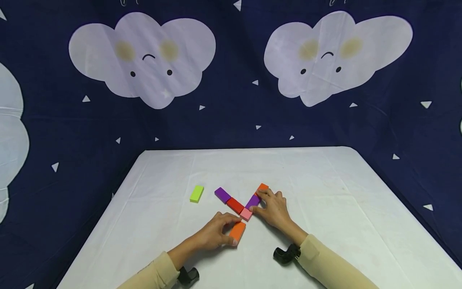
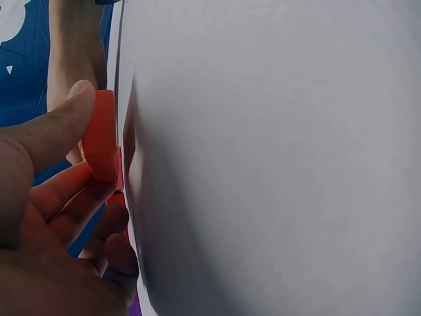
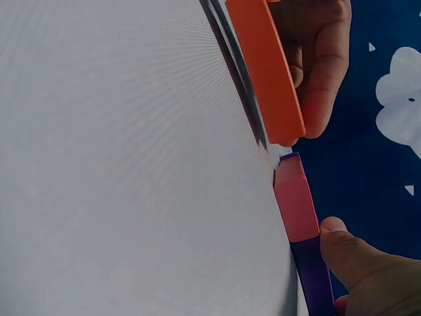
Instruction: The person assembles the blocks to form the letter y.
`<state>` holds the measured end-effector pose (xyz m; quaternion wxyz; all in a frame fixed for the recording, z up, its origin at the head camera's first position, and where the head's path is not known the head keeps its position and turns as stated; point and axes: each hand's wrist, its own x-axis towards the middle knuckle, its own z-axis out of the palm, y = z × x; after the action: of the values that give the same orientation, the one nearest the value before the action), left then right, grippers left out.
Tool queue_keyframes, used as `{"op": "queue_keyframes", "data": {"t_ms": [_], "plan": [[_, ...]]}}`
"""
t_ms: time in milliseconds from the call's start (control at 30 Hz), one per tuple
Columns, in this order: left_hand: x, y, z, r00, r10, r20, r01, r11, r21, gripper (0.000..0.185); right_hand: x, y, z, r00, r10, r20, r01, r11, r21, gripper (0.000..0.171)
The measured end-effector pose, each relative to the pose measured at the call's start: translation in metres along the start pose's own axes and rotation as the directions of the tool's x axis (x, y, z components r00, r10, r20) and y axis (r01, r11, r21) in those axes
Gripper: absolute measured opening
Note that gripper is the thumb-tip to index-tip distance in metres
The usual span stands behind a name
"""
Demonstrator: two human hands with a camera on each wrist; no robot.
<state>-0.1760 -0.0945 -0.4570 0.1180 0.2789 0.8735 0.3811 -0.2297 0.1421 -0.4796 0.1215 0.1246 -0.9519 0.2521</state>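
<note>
1. I see my left hand [image 1: 216,233] holding an orange block [image 1: 237,232] flat on the white table [image 1: 325,224], thumb and fingers curled round it.
2. That block sits just below a pink block [image 1: 246,214] in the middle, very close to it.
3. My right hand [image 1: 274,208] rests on a purple block [image 1: 252,201] and a second orange block [image 1: 262,187], its thumb touching the purple one; I cannot tell if it grips.
4. A red block [image 1: 235,205] and another purple block [image 1: 222,195] run up to the left.
5. A green block [image 1: 196,193] lies apart on the left
</note>
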Motion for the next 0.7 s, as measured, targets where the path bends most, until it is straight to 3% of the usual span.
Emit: {"op": "queue_keyframes", "data": {"t_ms": [500, 700], "plan": [[-0.002, 0.0014, 0.0016, 1.0, -0.005, 0.021, 0.005, 0.999, 0.036, 0.064, -0.0009, -0.0009, -0.0009, 1.0, -0.005, -0.012, 0.005, 1.0, -0.001, 0.063], [-0.0072, 0.0043, 0.0038, 1.0, 0.009, -0.029, -0.009, 1.0, 0.004, 0.065, -0.0016, -0.0008, -0.0011, 1.0, -0.008, -0.018, 0.008, 1.0, 0.0, 0.064]]}}
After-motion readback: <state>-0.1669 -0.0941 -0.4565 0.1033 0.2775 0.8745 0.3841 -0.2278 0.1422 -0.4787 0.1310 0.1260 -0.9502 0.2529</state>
